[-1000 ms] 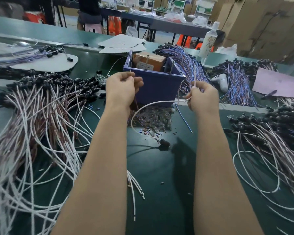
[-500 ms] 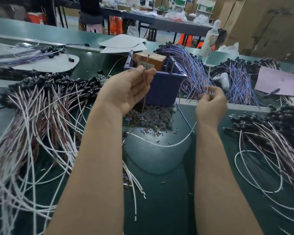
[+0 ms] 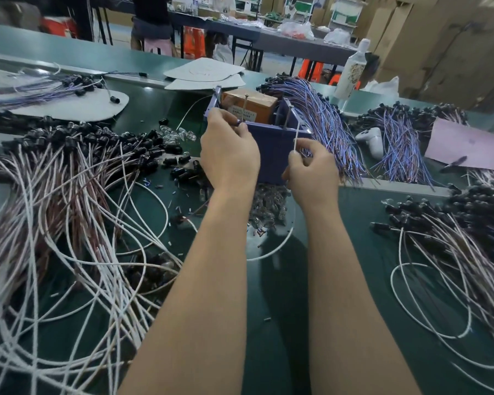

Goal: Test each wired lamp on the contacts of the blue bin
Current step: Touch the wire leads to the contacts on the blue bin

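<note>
Head view: the blue bin [image 3: 271, 143] sits upper centre, holding a brown box [image 3: 248, 106] and upright metal contacts [image 3: 245, 105]. My left hand [image 3: 228, 158] pinches a small dark piece [image 3: 237, 124] at the bin's near rim. My right hand [image 3: 311, 172] pinches the lamp's white wire [image 3: 296, 135] by the bin's right corner.

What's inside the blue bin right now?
A brown box with a white label sits in the blue bin, and thin metal rods stand upright by it. The bin's floor and the box's lower part are hidden behind the front wall and the left hand.
</note>
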The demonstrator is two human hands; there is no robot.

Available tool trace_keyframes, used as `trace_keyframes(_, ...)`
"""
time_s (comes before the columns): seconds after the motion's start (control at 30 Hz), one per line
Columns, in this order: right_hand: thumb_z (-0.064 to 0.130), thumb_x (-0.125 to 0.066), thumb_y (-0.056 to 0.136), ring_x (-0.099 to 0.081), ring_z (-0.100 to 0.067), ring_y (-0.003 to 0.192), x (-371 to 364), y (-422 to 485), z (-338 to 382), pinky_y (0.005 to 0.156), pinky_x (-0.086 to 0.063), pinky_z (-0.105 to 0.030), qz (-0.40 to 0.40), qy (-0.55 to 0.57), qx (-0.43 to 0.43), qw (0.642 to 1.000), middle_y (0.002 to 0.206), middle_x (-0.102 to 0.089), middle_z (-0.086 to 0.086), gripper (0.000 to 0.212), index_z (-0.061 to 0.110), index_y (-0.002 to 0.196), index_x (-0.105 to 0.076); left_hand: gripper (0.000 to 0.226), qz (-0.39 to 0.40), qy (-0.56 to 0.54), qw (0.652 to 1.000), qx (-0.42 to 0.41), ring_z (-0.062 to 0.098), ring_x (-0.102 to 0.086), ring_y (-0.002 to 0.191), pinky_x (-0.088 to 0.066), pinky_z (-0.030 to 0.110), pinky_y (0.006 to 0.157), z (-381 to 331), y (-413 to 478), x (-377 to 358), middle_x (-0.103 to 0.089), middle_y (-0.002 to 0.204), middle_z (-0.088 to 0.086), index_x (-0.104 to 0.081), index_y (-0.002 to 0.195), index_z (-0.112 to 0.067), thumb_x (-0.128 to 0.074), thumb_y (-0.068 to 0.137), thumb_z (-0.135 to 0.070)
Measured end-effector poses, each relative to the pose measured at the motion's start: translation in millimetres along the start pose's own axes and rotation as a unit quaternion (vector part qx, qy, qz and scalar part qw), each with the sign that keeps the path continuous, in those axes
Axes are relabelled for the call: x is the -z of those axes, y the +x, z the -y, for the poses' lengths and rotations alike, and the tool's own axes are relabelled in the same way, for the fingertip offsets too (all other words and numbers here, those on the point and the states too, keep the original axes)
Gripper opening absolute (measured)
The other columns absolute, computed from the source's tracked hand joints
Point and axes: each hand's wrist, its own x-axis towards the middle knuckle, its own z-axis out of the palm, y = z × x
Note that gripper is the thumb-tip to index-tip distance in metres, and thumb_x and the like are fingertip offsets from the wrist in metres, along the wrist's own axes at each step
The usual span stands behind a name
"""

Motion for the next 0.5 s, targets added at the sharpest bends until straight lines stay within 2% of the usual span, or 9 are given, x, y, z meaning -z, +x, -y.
trace_keyframes(0.07,0.012,-0.048,0.092,-0.064,-0.018,0.068,-2.3,0.2,1.7,0.079,-0.054,-0.038,0.008,-0.002,-0.001,1.0,0.077,-0.067,-0.008,0.029,0.012,0.12,-0.057,0.002,-0.033,0.021,0.999,-0.022,0.019,-0.063,0.091,-0.041,0.025,0.074,2.0,-2.4,-4.7,-0.069,0.093,0.002,-0.052,0.097,-0.016,-0.052,0.095,-0.017)
trace_keyframes(0.13,0.012,-0.048,0.092,-0.066,-0.024,0.076,-4.4,1.0,2.4,0.083,-0.052,-0.044,0.01,-0.004,-0.001,1.0,0.081,-0.069,-0.011,0.029,0.012,0.12,-0.057,0.008,-0.044,0.024,0.998,-0.027,0.019,-0.063,0.092,-0.042,0.025,0.076,4.5,-2.6,-8.4,-0.07,0.095,0.003,-0.057,0.1,-0.013,-0.052,0.095,-0.015)
trace_keyframes(0.23,0.012,-0.049,0.091,-0.067,-0.027,0.078,-7.2,2.4,2.8,0.084,-0.052,-0.046,0.0,0.003,-0.002,1.0,0.08,-0.069,-0.011,0.028,0.014,0.117,-0.058,0.012,-0.04,-0.002,0.999,-0.024,0.017,-0.065,0.092,-0.046,0.022,0.079,6.9,-1.3,-11.8,-0.07,0.097,0.005,-0.06,0.102,-0.01,-0.051,0.094,-0.01)
trace_keyframes(0.37,0.011,-0.05,0.09,-0.066,-0.027,0.078,-12.1,2.3,3.4,0.081,-0.053,-0.046,-0.009,0.012,-0.002,1.0,0.085,-0.067,-0.005,0.026,0.015,0.114,-0.06,0.008,-0.035,-0.05,0.998,0.006,0.014,-0.065,0.089,-0.044,0.013,0.073,11.2,4.4,-13.8,-0.07,0.095,0.005,-0.058,0.096,-0.014,-0.054,0.093,-0.009)
trace_keyframes(0.5,0.011,-0.05,0.09,-0.066,-0.026,0.078,-12.2,1.4,2.3,0.083,-0.052,-0.045,-0.01,0.006,0.002,1.0,0.085,-0.068,-0.005,0.027,0.016,0.115,-0.06,0.008,-0.022,-0.12,0.991,0.057,0.016,-0.067,0.082,-0.054,0.029,0.083,13.2,11.0,-15.2,-0.069,0.083,0.001,-0.062,0.093,-0.011,-0.055,0.092,-0.007)
